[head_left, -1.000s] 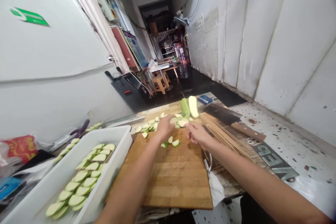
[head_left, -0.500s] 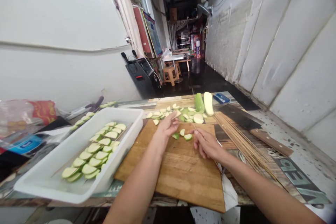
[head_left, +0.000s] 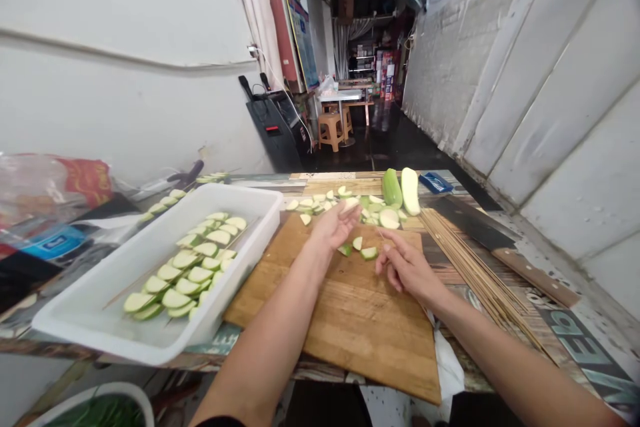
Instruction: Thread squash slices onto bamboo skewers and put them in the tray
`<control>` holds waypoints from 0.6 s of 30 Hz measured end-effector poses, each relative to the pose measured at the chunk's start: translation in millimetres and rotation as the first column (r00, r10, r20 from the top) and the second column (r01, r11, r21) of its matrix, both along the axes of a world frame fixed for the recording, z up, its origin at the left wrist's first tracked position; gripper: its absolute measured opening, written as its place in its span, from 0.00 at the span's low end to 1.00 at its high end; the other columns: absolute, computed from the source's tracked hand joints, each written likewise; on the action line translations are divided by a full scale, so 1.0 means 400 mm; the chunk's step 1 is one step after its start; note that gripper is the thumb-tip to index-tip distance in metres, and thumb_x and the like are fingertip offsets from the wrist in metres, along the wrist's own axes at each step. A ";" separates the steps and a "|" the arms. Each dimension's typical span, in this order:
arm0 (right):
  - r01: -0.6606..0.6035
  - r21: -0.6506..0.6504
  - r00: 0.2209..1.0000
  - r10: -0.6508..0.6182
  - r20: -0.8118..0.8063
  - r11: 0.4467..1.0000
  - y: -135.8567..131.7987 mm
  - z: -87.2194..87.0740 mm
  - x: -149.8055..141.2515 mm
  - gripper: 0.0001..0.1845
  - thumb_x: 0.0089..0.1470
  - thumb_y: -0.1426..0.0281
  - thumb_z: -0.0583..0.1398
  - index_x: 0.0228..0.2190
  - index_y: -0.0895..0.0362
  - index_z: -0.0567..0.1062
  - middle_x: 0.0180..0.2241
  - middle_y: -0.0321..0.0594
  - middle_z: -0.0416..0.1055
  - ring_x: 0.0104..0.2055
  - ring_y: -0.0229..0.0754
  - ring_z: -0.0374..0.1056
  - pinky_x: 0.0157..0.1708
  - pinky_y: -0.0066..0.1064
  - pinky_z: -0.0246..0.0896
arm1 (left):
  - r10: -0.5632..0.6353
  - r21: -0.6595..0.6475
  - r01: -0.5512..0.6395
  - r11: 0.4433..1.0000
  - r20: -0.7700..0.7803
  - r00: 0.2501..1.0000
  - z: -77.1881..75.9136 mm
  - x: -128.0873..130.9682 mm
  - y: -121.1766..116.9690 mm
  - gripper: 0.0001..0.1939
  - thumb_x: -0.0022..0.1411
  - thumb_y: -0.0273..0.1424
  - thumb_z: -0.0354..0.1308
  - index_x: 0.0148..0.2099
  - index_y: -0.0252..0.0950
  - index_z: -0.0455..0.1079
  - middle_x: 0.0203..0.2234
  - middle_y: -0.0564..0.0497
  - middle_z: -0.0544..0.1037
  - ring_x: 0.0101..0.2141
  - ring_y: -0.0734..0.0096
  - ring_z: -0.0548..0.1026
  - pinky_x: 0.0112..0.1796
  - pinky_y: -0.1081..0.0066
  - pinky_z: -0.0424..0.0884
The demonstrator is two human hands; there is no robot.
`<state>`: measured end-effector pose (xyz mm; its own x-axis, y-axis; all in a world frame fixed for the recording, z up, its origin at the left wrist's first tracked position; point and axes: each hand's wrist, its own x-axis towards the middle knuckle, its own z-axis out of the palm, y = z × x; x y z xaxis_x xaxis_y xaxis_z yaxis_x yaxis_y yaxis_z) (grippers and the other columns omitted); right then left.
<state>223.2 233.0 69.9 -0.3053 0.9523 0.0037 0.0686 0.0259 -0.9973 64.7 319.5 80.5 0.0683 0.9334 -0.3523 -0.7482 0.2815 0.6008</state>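
My left hand [head_left: 336, 225] is above the far part of a wooden cutting board [head_left: 365, 340], its fingers closed on a pale zucchini slice [head_left: 351, 203]. To its right, my right hand [head_left: 406, 263] pinches a thin bamboo skewer [head_left: 381, 234], most of which the hand hides. Between the hands, a few cut zucchini pieces [head_left: 369, 253] lie on the board. More slices [head_left: 389, 217] are spread beyond its far edge. A white plastic tray [head_left: 270, 217] on the left holds rows of skewered zucchini slices [head_left: 185, 281].
A loose bundle of bamboo skewers [head_left: 475, 273] lies right of the board, beside a cleaver [head_left: 535, 273] with a wooden handle. Two large zucchini pieces [head_left: 410, 191] and a blue packet [head_left: 436, 182] sit at the back. Below the table at left stands a white bucket [head_left: 143, 400] with greens.
The view has tilted down and shifted left, bringing the bucket into sight. Both hands stay over the board, keeping the slice and the skewer, with only slight movement.
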 end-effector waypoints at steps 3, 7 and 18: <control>0.232 0.193 0.970 -0.240 0.020 0.953 0.000 0.024 0.007 0.19 0.51 0.60 0.53 0.41 0.59 0.69 0.23 0.35 0.66 0.13 0.28 0.55 0.13 0.22 0.50 | 0.034 0.009 -0.034 0.999 0.029 0.999 -0.003 -0.006 0.005 0.03 0.59 0.22 0.50 0.37 0.27 0.63 0.33 0.37 0.75 0.34 0.67 0.75 0.31 0.74 0.74; 0.242 0.138 0.970 -0.239 -0.039 0.960 -0.007 0.051 0.011 0.21 0.52 0.61 0.52 0.44 0.58 0.68 0.18 0.31 0.61 0.12 0.30 0.55 0.11 0.22 0.47 | 0.084 0.023 -0.084 0.996 0.025 0.996 -0.003 -0.011 0.008 0.01 0.57 0.21 0.51 0.34 0.27 0.63 0.32 0.36 0.74 0.35 0.65 0.75 0.32 0.74 0.73; 0.189 0.189 0.956 -0.224 0.187 0.964 -0.009 -0.060 -0.047 0.19 0.51 0.63 0.52 0.41 0.57 0.74 0.25 0.39 0.72 0.28 0.40 0.66 0.20 0.25 0.57 | 0.095 -0.009 -0.095 0.995 -0.041 0.995 -0.001 -0.002 0.003 0.03 0.59 0.22 0.49 0.34 0.27 0.63 0.30 0.36 0.75 0.34 0.63 0.76 0.32 0.71 0.74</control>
